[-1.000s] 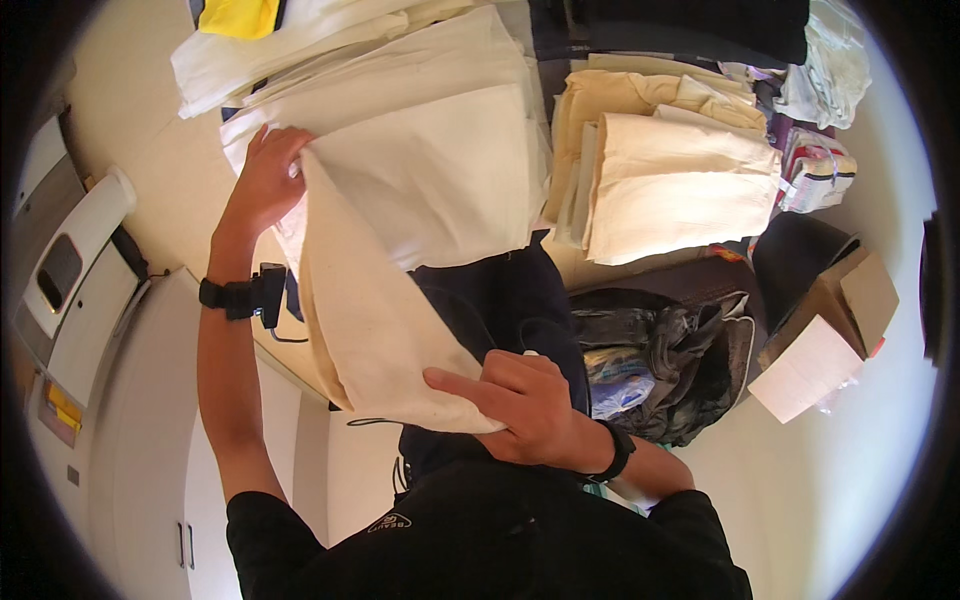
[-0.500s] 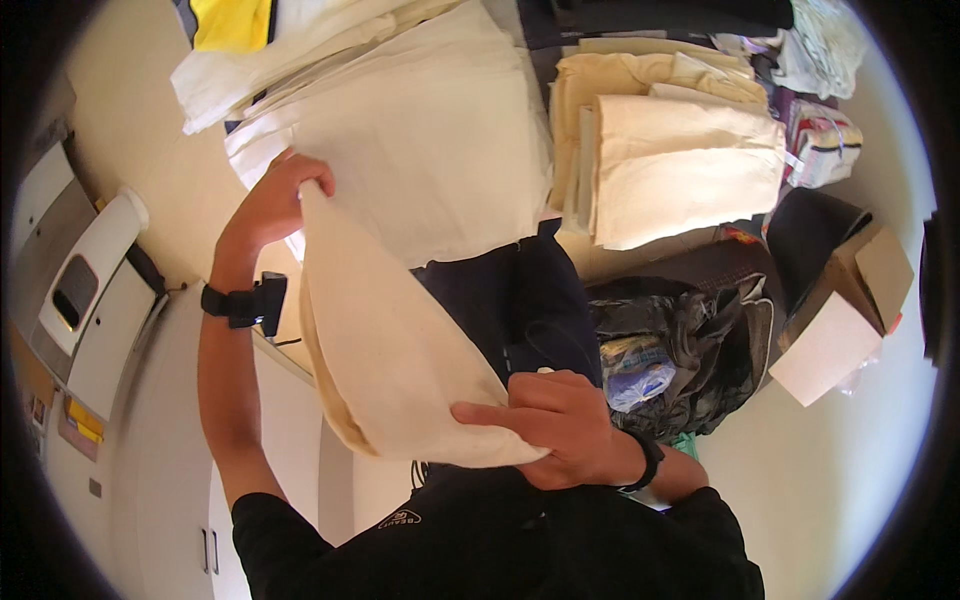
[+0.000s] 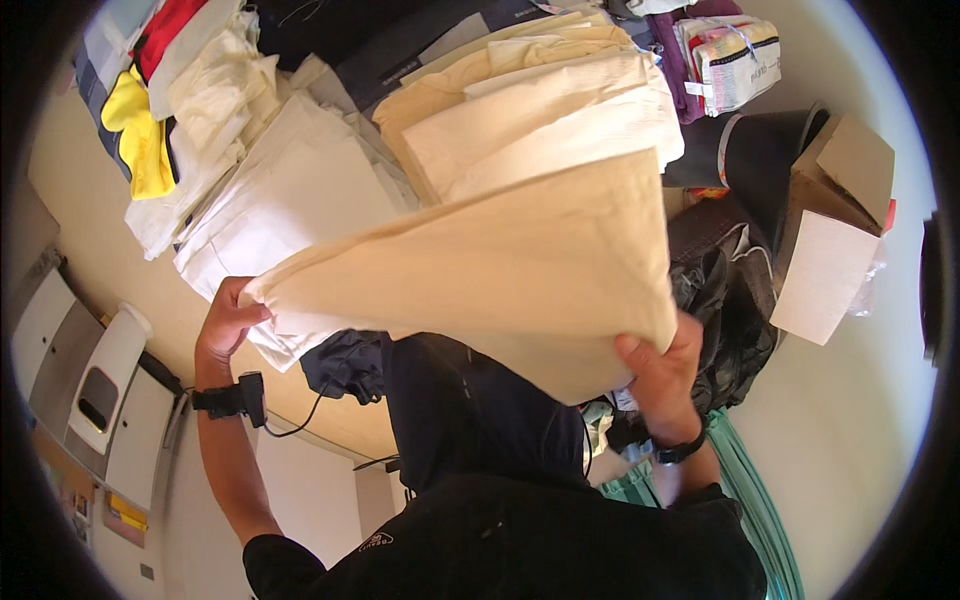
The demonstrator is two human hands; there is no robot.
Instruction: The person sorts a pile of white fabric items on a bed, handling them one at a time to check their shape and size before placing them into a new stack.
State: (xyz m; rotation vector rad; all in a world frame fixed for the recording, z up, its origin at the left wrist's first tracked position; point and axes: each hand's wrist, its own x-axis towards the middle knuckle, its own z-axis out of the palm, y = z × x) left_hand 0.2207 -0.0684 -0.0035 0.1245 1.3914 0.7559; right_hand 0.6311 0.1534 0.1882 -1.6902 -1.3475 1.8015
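Observation:
A folded cream cloth (image 3: 500, 270) is stretched in the air between my two hands, in front of my body. My left hand (image 3: 232, 312) pinches its narrow left corner, thumb on top. At the lower right edge my right hand (image 3: 668, 370) grips it, with the thumb lying on the near face and the other fingers hidden behind. Behind the cloth lies a stack of white cloths (image 3: 290, 190) on the left. To the right of it is a pile of folded cream cloths (image 3: 540, 110), its front partly covered by the cloth I hold.
Yellow cloth (image 3: 145, 135) and red cloth (image 3: 168, 35) lie at the far left. A tied bundle of cloths (image 3: 738, 65) sits at the far right. Near the right wall stand an open cardboard box (image 3: 840, 190) and a black plastic bag (image 3: 725, 310). Green fabric (image 3: 750, 500) hangs at lower right.
Both hands have spread apart, pulling the cloth out wide. My right hand has moved right and up, while the left has gone lower. The view has turned to the right.

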